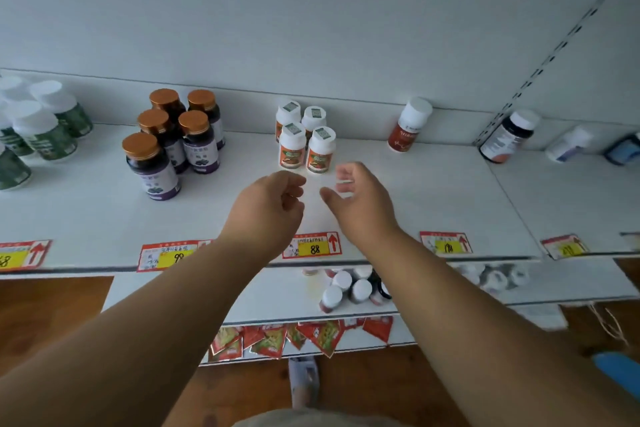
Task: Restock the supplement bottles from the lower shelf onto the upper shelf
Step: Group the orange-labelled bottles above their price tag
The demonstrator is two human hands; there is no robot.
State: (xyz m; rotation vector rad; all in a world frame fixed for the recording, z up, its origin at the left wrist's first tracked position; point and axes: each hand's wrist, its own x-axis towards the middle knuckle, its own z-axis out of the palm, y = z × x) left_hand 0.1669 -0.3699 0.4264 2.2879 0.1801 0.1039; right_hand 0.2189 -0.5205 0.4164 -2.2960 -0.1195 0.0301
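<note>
Standing just beyond both empty hands' fingers (341,180): four orange-labelled bottles (306,139).

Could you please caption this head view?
Empty hands, left and right, hover before four orange-label bottles on the upper shelf.

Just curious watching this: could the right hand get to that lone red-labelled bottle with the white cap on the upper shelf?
Probably yes. The right hand is empty above the upper shelf, and the shelf between it and the red-labelled bottle is bare.
</note>
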